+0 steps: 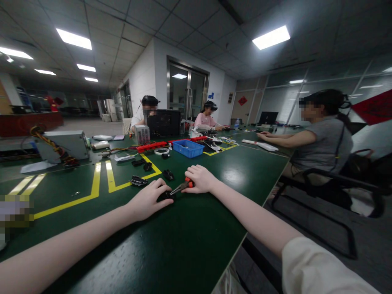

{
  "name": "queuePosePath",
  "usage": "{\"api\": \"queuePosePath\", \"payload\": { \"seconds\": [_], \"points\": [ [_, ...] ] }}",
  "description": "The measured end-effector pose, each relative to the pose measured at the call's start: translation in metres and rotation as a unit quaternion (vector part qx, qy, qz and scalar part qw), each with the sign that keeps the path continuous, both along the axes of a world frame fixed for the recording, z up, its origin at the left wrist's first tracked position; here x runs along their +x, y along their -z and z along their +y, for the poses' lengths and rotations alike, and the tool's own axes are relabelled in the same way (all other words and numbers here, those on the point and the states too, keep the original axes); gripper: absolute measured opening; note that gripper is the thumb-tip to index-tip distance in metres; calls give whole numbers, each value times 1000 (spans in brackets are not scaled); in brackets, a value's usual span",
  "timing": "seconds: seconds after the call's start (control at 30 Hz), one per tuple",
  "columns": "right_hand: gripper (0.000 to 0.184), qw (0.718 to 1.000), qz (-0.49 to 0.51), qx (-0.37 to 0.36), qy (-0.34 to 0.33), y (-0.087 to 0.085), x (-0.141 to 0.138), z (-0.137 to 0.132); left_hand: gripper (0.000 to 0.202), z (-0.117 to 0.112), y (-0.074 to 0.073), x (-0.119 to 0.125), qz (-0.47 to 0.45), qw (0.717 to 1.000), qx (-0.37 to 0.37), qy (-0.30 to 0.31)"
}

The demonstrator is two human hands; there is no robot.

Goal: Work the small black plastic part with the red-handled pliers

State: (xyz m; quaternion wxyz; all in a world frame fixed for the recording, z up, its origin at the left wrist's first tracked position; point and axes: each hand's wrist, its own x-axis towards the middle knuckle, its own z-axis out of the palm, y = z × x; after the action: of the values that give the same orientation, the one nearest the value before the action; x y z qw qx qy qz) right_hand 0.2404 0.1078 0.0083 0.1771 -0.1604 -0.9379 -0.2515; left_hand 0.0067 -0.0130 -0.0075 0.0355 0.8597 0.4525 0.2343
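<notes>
My right hand (200, 179) is closed around the red handles of a pair of pliers (183, 186), whose metal jaws point left toward a small black part (165, 196). My left hand (149, 199) lies over that black part on the green table (196, 228), fingers curled on it and pinning it down. The plier tips meet the part right beside my left fingertips. Several other small black parts (138, 180) lie on the table just beyond my hands.
A blue bin (188, 148), a red strip (151, 146), a roll of tape (161, 151) and a grey metal box with wires (63, 145) sit farther back. Yellow lines mark the table. Three other people sit at the far and right sides, one on a black chair (324, 192).
</notes>
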Motion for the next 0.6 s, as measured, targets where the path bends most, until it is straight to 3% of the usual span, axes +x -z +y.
{"api": "queuePosePath", "payload": {
  "seconds": [0.23, 0.6],
  "points": [
    [55, 1000, 4, 10, -12, 0, 1, -1, 35, -4, -3, 2, 27, 998, -45, -22],
    [59, 999, 30, 15, -20, -2, 2, -2, 36, -4, -1, 3, 25, 998, -54, -29]
  ]
}}
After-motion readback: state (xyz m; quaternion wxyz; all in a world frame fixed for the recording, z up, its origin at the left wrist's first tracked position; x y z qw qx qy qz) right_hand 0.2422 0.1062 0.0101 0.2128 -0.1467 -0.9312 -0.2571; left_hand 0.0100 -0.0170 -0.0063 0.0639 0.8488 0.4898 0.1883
